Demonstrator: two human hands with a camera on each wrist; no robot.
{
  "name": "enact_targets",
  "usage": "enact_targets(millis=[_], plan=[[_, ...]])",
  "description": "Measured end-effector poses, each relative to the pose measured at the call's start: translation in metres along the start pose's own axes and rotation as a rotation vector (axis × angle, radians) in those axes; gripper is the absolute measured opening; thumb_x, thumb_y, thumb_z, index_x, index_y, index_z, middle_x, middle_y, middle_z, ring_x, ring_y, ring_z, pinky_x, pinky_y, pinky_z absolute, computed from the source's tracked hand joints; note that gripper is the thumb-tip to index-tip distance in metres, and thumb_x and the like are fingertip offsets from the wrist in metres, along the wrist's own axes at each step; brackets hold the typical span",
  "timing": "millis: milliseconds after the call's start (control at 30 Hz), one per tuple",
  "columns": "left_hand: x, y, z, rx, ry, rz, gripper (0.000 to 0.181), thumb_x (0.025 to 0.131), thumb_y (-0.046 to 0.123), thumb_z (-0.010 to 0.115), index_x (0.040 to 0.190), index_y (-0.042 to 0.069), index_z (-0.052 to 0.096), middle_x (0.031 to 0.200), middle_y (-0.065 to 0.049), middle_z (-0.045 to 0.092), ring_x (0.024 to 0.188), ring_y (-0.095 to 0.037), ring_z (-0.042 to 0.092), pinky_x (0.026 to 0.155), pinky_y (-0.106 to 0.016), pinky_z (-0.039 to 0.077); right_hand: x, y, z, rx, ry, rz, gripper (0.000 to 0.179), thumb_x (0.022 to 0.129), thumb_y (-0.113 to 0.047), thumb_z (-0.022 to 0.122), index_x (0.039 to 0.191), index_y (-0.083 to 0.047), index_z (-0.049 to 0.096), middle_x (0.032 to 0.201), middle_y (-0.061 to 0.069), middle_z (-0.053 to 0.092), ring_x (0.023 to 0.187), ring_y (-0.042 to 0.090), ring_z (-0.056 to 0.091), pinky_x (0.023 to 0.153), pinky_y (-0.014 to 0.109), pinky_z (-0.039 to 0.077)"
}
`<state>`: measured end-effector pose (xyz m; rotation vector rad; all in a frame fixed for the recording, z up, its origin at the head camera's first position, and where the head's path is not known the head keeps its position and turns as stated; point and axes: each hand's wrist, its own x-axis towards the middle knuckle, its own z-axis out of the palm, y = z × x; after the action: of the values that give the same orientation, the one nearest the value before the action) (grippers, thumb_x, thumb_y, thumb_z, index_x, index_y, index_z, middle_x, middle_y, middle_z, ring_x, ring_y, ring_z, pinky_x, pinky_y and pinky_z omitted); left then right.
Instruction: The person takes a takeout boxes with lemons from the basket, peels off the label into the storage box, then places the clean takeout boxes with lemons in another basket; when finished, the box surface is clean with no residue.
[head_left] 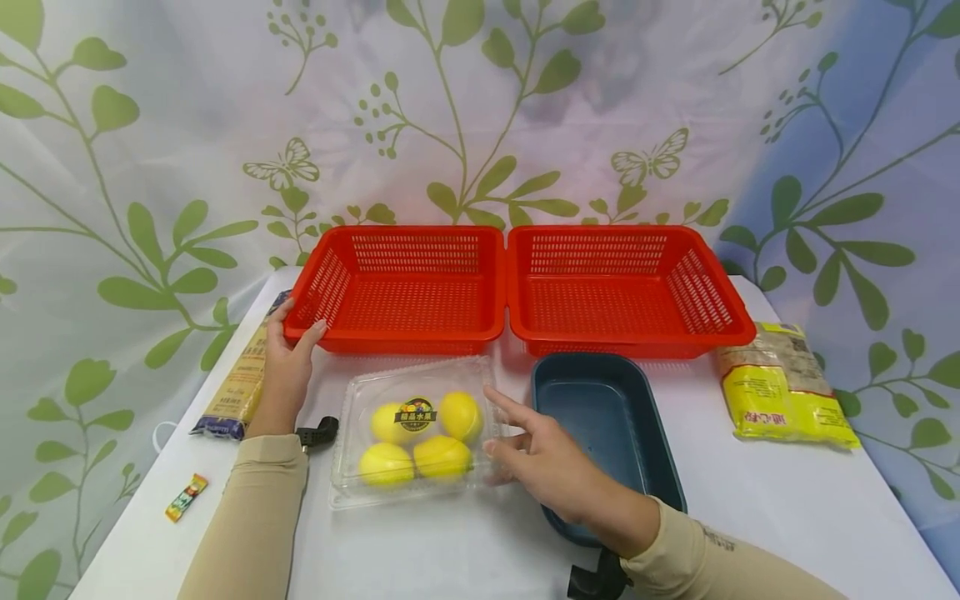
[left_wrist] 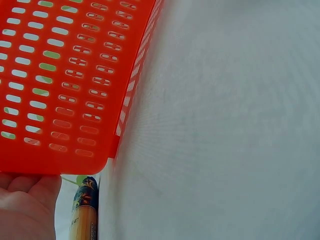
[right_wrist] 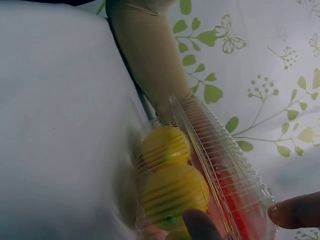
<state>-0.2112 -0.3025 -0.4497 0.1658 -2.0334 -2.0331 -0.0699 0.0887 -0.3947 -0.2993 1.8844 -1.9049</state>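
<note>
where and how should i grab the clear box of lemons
Likely by its right edge, coming from the right: the clear box lies flat, and that straight edge faces the right hand, whose spread suits a gentle pinch there.

Beige sleeves (head_left: pixel 255 508) — black wrist cameras (head_left: pixel 602 577)

The right hand (right_wrist: pixel 298 210) holds the end of a clear box (right_wrist: pixel 232 147) with yellow fruit (right_wrist: pixel 174 187) inside. Beyond it are a tan sleeve (right_wrist: pixel 151 55) and leafy cloth (right_wrist: pixel 277 65).
</note>
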Motion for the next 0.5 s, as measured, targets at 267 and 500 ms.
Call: enact_targets(millis=[267,500], plan=[[0.0010,-0.0019,-0.0007,-0.004,-0.002,0.001,0.076,0.106,0.024,0.066,0.167,0.023,0.021,0.170,-0.007,0.021,0.152,-0.027,0.029,0.118,-0.032,0.033,0.0004,0.0020,0.0047,0.024,0.000,0.058,0.079,0.101,-0.004,0.069,0.168,-0.022,0.031,0.163,0.032,0.026,0.129,0.048,0.054,0.092,0.050,0.058],[0.0012,-0.0019,-0.0011,0.009,-0.001,0.015,0.075,0.106,0.025,0.066,0.166,0.025,0.022,0.170,-0.006,0.022,0.152,-0.026,0.029,0.118,-0.032,0.033,0.0012,0.0004,0.0073,-0.008,0.036,0.098,0.082,0.099,-0.012,0.074,0.168,-0.021,0.031,0.163,0.029,0.027,0.143,0.056,0.034,0.111,0.063,0.040]])
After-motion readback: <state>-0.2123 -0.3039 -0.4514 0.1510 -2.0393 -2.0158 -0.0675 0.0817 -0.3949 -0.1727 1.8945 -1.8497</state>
